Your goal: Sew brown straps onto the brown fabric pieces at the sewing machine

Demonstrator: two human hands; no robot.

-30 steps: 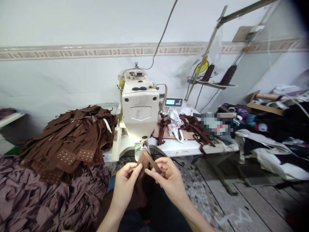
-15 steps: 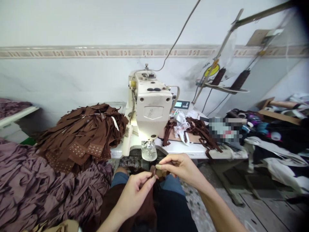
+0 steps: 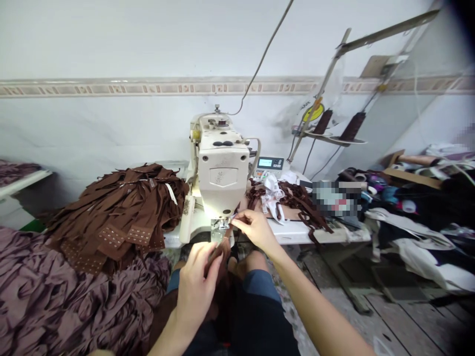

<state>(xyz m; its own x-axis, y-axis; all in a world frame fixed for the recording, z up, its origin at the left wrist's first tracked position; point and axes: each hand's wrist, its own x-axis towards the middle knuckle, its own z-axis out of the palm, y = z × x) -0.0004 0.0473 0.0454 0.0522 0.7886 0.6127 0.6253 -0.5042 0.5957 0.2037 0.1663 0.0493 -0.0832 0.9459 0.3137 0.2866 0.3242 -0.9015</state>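
Spanning the separated left hand and right hand, brown fabric is pinched, apparently for alignment at the sewing machine ahead.

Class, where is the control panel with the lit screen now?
In the head view, the control panel is just right of the sewing machine, behind the white strips and below and left of the thread spools.
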